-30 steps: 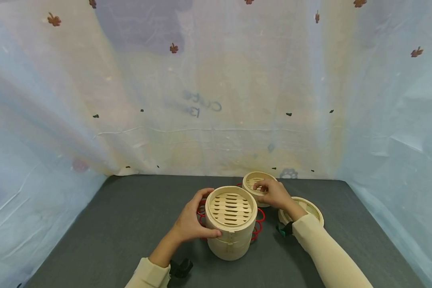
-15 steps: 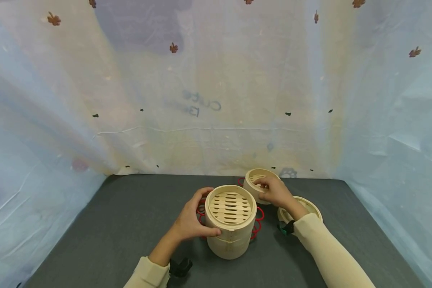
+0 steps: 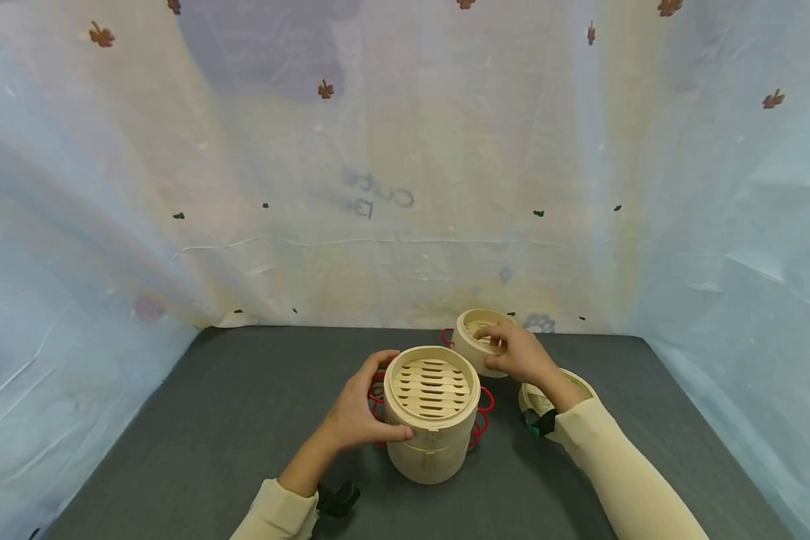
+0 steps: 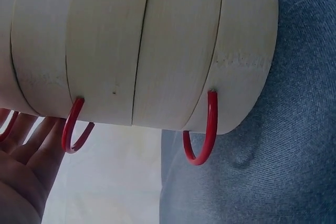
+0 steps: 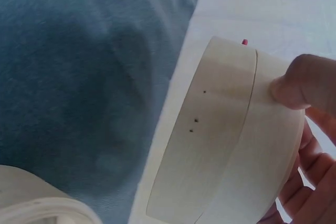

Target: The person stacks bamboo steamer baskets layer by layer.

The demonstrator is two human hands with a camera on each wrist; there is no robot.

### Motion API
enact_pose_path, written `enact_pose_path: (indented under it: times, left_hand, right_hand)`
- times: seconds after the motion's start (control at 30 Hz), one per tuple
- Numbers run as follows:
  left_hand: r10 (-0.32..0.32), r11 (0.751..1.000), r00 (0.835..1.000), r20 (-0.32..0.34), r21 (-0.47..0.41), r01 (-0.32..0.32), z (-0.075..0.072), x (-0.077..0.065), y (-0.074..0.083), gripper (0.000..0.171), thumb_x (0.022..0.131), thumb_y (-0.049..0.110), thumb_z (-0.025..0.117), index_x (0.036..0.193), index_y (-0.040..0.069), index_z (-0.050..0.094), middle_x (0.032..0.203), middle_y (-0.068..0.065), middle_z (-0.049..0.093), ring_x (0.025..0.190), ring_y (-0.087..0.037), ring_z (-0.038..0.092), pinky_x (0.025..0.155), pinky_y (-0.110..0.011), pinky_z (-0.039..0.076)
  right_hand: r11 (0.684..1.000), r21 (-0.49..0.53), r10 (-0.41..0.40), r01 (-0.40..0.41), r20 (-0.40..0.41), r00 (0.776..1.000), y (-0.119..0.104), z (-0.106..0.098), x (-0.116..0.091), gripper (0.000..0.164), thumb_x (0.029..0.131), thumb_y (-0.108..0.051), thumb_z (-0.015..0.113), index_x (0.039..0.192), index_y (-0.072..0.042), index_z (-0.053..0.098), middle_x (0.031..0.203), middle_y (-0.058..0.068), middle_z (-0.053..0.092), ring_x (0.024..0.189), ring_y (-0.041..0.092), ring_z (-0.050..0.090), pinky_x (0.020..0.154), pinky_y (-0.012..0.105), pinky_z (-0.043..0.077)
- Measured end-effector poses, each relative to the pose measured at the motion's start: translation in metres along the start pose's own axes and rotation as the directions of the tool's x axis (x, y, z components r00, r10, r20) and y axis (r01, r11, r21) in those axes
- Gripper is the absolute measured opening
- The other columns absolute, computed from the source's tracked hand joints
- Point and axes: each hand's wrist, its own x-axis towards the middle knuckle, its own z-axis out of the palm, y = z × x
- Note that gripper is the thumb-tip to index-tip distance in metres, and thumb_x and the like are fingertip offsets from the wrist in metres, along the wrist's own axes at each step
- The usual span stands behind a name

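Note:
A stack of bamboo steamer baskets (image 3: 433,420) stands on the dark table, with a slatted floor at its top and red rings on its sides. My left hand (image 3: 358,412) holds the stack's left side, its thumb across the front; a few of its fingers (image 4: 39,150) show in the left wrist view. Behind the stack, my right hand (image 3: 520,351) pinches the rim of a single slatted steamer basket (image 3: 469,345). In the right wrist view this basket (image 5: 220,129) appears raised off the cloth, with my thumb (image 5: 294,85) on its outer wall.
A round bamboo piece (image 3: 535,399) lies on the table at right, partly hidden under my right forearm. The dark table cloth (image 3: 263,390) spreads to both sides. A pale plastic sheet (image 3: 405,285) hangs behind the table's far edge.
The single basket in my right hand has shifted slightly up in the head view, first a little right, then left. My left hand and the stack have stayed almost still.

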Motion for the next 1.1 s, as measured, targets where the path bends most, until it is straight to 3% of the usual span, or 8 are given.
enact_pose_path:
  times: [0.2, 0.3, 0.77, 1.1]
  left_hand:
    - [-0.004, 1.000, 1.000, -0.011, 0.002, 0.004, 0.005, 0.000, -0.027, 0.098, 0.065, 0.024, 0.088, 0.146, 0.009, 0.035, 0.132, -0.015, 0.054, 0.114, -0.029, 0.059, 0.090, -0.034, 0.053]
    - [0.002, 1.000, 1.000, -0.015, -0.002, -0.002, 0.005, -0.001, -0.032, 0.098, 0.064, 0.027, 0.089, 0.146, 0.013, 0.036, 0.132, -0.009, 0.055, 0.114, -0.025, 0.059, 0.090, -0.033, 0.053]
    - [0.001, 1.000, 1.000, -0.006, -0.009, -0.001, 0.003, 0.001, -0.032, 0.095, 0.064, 0.025, 0.088, 0.144, 0.014, 0.039, 0.130, -0.009, 0.056, 0.111, -0.024, 0.061, 0.089, -0.039, 0.054]
    - [-0.005, 1.000, 1.000, 0.011, -0.029, 0.005, 0.002, 0.003, -0.034, 0.096, 0.064, 0.022, 0.089, 0.144, 0.015, 0.038, 0.131, -0.009, 0.055, 0.111, -0.026, 0.060, 0.088, -0.037, 0.054]
  right_hand:
    - [1.000, 0.017, -0.026, 0.026, -0.024, 0.999, -0.010, -0.012, 0.002, 0.042, 0.073, -0.004, 0.069, 0.113, -0.015, 0.069, 0.089, 0.004, 0.057, 0.070, 0.016, 0.048, 0.058, 0.030, 0.041]
    - [0.999, 0.019, -0.035, 0.036, -0.046, 0.998, -0.015, -0.018, 0.002, 0.041, 0.073, -0.004, 0.069, 0.112, -0.014, 0.070, 0.088, 0.004, 0.056, 0.070, 0.017, 0.046, 0.058, 0.030, 0.040]
    - [0.996, 0.006, -0.093, 0.095, -0.133, 0.987, -0.050, -0.046, -0.005, 0.042, 0.073, -0.005, 0.067, 0.114, -0.013, 0.069, 0.087, 0.003, 0.053, 0.074, 0.019, 0.043, 0.063, 0.031, 0.040]
    - [0.990, -0.061, -0.141, 0.131, -0.211, 0.967, -0.073, -0.053, -0.013, 0.040, 0.072, -0.006, 0.068, 0.110, -0.017, 0.071, 0.085, 0.002, 0.054, 0.073, 0.016, 0.042, 0.062, 0.030, 0.037]
